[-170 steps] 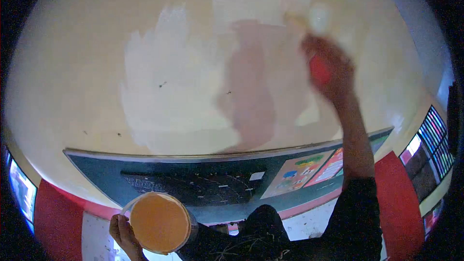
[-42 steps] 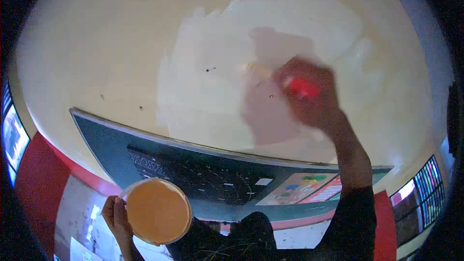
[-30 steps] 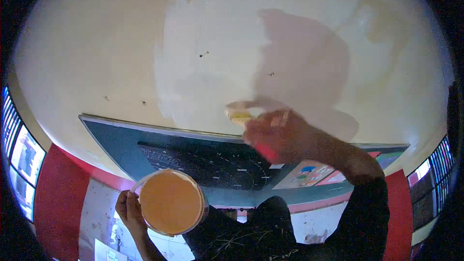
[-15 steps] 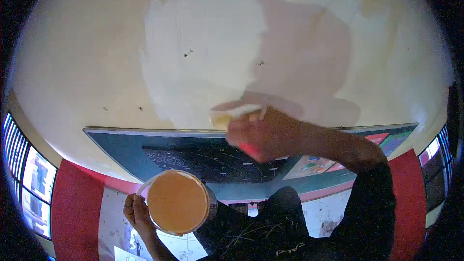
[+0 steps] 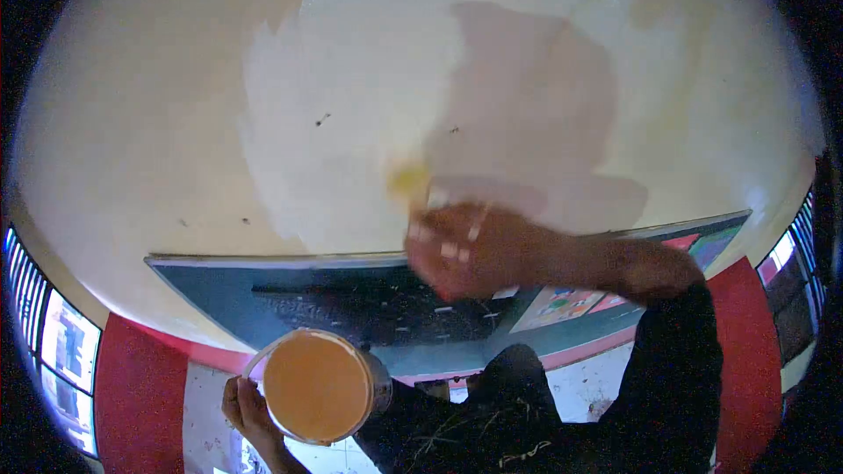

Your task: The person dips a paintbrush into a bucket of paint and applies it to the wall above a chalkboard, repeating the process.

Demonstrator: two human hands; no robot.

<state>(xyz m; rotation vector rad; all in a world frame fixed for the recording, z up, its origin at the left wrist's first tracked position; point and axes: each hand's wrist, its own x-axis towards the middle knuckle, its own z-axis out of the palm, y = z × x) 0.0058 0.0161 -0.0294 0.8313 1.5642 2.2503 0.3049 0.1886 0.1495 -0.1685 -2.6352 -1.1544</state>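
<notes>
Yellow-tipped paintbrush (image 5: 408, 182) just above right hand (image 5: 470, 250) at frame centre, fingers clenched round it (blurred), left hand (image 5: 246, 408) gripping round orange paint bucket (image 5: 318, 384) lower left.

**Wall: what's on it**

Cream wall (image 5: 132, 123) w/ a paler, glossy paint patch (image 5: 351, 123) across the upper middle, ragged at its left edge. A few dark specks (image 5: 322, 118) sit in and beside the patch. Below it a long dark chalkboard (image 5: 290, 290) is mounted flat, w/ faint chalk marks. Colourful posters (image 5: 562, 305) are stuck on the board's right end. Red band (image 5: 132, 369) runs along the wall's btm.
</notes>
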